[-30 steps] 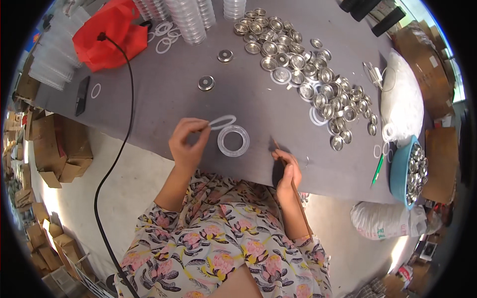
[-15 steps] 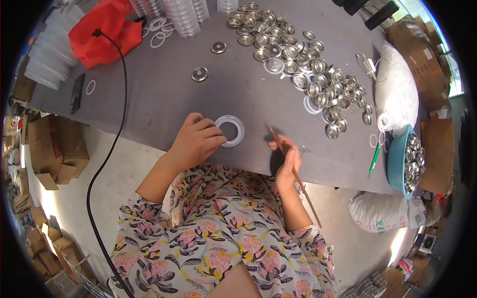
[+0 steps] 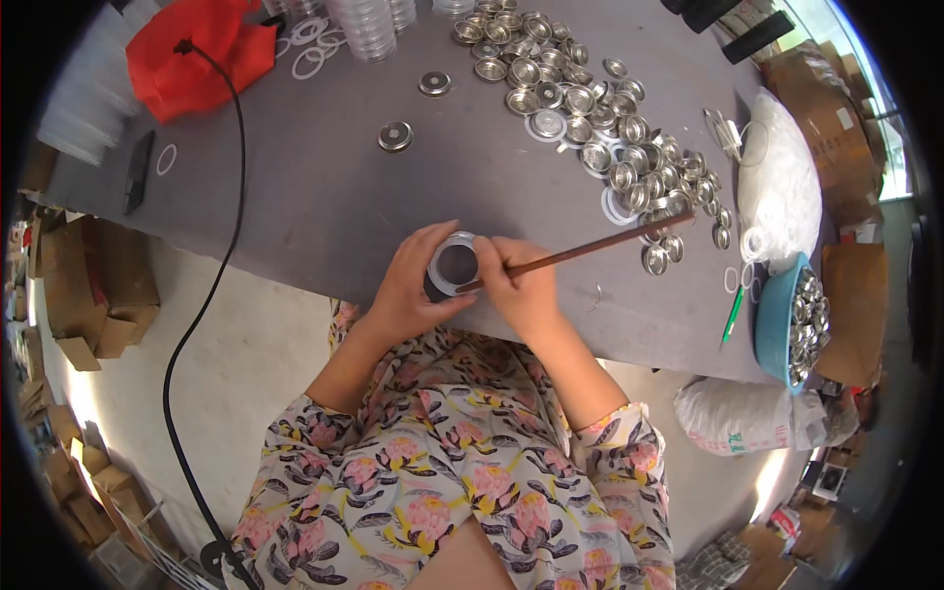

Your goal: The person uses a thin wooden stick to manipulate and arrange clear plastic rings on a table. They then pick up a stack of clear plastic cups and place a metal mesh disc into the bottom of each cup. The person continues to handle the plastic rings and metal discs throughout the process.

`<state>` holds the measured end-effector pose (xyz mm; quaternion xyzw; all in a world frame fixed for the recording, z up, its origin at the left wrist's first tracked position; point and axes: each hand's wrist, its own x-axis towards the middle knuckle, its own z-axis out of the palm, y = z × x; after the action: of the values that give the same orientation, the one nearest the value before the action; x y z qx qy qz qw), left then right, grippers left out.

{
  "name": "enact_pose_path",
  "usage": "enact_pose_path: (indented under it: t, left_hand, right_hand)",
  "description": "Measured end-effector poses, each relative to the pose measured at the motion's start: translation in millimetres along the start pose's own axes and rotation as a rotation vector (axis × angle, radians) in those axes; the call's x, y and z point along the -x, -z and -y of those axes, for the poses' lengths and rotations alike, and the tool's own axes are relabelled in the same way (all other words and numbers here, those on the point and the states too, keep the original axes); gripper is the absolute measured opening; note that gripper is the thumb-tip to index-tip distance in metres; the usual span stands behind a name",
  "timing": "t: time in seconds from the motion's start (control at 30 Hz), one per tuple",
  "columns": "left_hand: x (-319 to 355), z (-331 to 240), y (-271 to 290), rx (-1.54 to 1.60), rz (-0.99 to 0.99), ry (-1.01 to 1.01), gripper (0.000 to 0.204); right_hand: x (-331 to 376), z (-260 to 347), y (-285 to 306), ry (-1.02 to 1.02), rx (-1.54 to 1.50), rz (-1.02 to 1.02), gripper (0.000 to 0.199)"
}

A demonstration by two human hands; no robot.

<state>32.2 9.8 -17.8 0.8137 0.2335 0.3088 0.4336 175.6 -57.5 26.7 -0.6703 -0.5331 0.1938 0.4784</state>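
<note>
Black cable (image 3: 166, 393), brown cardboard box (image 3: 74, 280)

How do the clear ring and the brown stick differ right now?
The clear ring is round and open in the middle; the brown stick is long, thin and straight. The left hand holds the ring; the right hand grips the stick. Both are in hand at the grey table.

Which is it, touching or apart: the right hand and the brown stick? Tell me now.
Touching. The head view shows the right hand gripping the brown stick, which sticks out on both sides of the fingers.
</note>
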Motion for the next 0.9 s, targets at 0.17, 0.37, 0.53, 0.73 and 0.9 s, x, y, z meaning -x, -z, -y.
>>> enact_pose_path:
  t: [0.17,0.37,0.53,0.73,0.9]
  left_hand:
    - [2.3,-0.1,-4.4,0.079,-0.024,0.049,0.083]
    - [2.4,0.8,-5.1,0.08,-0.032,0.047,0.085]
    - [4.5,1.1,-5.5,0.136,-0.026,0.109,0.086]
    - [2.7,2.7,-8.6,0.09,-0.045,0.054,0.087]
    - [2.8,2.3,-7.8,0.136,-0.049,0.067,0.087]
  right_hand:
    - [-5.3,-1.8,-17.7,0.033,-0.081,-0.03,0.026]
    - [-33.1,-12.3,-6.0,0.36,0.272,-0.039,0.027]
    - [-22.0,-4.1,11.4,0.091,0.277,0.149,0.031]
    - [-27.8,-6.9,-22.9,0.287,0.119,0.076,0.026]
    - [-44.3,-8.4,-5.2,0.373,0.392,0.03,0.027]
